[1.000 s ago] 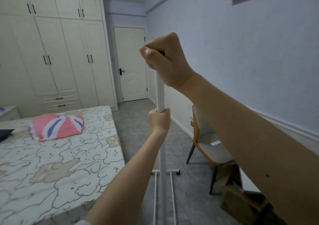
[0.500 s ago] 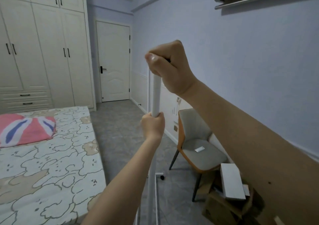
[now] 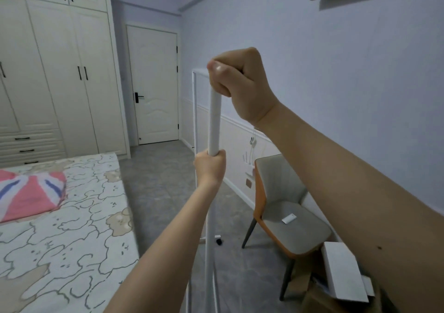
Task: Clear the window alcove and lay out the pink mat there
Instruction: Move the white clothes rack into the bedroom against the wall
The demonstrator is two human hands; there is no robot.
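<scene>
A tall white metal clothes rack stands upright in the aisle between a bed on the left and a chair against the right wall. Its base is mostly hidden behind the arms; one caster shows. Grey floor lies open toward the door. The right hand clenches the near post's top; the left hand grips it lower down.

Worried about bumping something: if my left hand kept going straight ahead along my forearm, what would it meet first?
Probably the far upright of the white rack; your left hand has its grip on the near pole. Depth is unclear.
</scene>
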